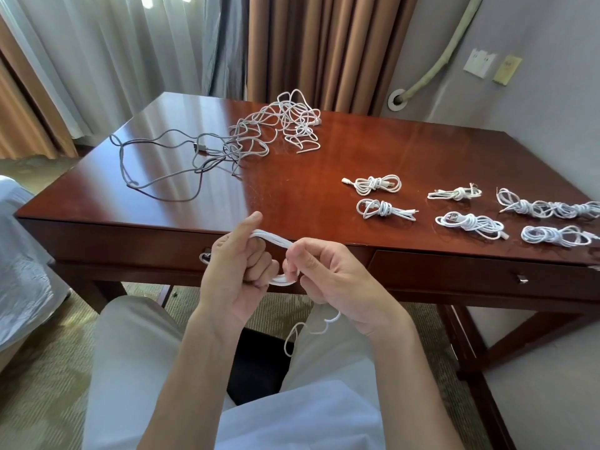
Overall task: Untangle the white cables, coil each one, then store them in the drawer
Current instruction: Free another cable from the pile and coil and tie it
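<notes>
Both hands work in front of the surface (357, 151): my left hand (233, 267) grips a looped white cable (271, 239), while my right hand (328, 277) pinches its strands, its loose tail hanging below. Tangled cables (276, 125) lie far left; coiled bundles (378, 184) lie right, above the closed drawer (470, 271).

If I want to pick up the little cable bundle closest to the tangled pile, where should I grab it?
Pinch that coiled bundle at its wrapped middle, coming straight down from above. It lies flat on the desk, and the turns around its waist probably hold the loops together. The loose plug end sticking out to the left would likely let it dangle.
</notes>
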Available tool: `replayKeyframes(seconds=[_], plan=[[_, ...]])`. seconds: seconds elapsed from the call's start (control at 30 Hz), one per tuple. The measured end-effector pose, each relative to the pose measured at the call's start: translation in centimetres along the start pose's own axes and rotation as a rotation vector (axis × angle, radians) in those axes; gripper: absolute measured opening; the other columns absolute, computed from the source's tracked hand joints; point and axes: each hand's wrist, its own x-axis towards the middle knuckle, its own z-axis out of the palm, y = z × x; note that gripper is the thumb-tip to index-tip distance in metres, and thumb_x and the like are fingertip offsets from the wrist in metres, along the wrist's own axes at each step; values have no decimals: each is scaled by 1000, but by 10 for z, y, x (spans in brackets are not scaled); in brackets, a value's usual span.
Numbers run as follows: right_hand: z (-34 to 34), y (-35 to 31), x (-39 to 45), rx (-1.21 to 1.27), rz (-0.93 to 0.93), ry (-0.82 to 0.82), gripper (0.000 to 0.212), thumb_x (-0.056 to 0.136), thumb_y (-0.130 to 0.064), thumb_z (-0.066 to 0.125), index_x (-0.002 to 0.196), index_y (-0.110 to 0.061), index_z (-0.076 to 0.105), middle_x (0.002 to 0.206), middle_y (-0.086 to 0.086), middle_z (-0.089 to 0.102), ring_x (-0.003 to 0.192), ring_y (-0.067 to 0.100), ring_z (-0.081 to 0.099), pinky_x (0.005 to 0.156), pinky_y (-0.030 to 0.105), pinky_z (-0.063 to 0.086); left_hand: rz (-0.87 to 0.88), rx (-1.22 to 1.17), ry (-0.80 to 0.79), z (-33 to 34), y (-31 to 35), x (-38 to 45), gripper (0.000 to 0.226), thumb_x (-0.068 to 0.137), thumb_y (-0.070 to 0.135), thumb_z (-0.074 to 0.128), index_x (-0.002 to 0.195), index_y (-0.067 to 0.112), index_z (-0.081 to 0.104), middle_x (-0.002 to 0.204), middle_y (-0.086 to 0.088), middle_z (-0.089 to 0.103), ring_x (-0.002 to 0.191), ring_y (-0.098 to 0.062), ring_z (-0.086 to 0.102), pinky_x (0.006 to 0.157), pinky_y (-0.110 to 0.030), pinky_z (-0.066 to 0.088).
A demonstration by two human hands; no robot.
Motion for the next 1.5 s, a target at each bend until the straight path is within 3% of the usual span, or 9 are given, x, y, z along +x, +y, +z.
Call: replayKeyframes(seconds=[0.1,0.23,0.37,0.6,0.73,0.87,1.23,1.4,1.5], plan=[[0,5,0,34,11,10,33,97,-46,59,107,-17,67,64,15,21,53,20,12,51,39,11,-53,-77,18,1,-3,1,65,98,25,54,40,24,24,35,9,15,37,-11,3,29,-19,17],[-3,10,-1,1,7,5,21,91,-27,77,108,-17,71,82,36,50,55,33,30,57,36,24,-58,-139,102,2,-4,2,66,98,22,55,41,23,22,36,9,14,27,-6,12,32,-16,16],[-2,11,0,25,-29,40,14,94,-4,69,107,2,70,91,6,73,70,4,65,69,12,49,-85,-297,97,-2,-3,5,65,97,22,54,40,21,24,37,8,11,30,-10,7,31,-17,12],[3,9,0,141,-157,45,31,90,-16,69,100,13,67,91,35,67,58,9,46,56,17,38,-391,-782,-482,-21,-19,17,62,109,29,35,48,17,37,39,2,19,35,-13,16,39,-27,18],[-7,8,-6,115,-110,-12,12,88,-14,70,84,-2,71,82,16,74,51,10,43,51,18,37,-233,-233,-541,-25,-12,10,60,100,35,55,43,17,48,35,3,20,30,-15,17,34,-24,24],[-12,6,-9,-30,-29,-43,9,89,-11,74,82,-5,74,82,22,74,47,12,39,47,22,30,19,399,-463,-25,5,-3,63,90,49,66,41,21,37,35,6,26,33,-12,16,45,-37,11],[8,8,3,134,-60,-23,38,100,-25,55,120,5,67,85,1,62,60,9,42,58,19,34,331,248,196,-7,0,1,63,79,60,62,43,16,36,59,-14,36,29,-13,23,34,-14,21],[6,8,4,126,-61,58,29,98,-17,59,112,4,72,77,5,63,54,9,42,55,23,32,237,308,33,-13,5,1,63,88,53,57,45,11,38,46,-3,31,29,-13,21,33,-15,19],[0,5,2,-3,-41,47,20,101,-15,60,99,-3,75,70,2,63,51,9,43,51,19,34,183,603,-148,-15,17,-6,63,86,54,58,49,4,45,39,-4,31,30,-14,26,34,-20,23]])
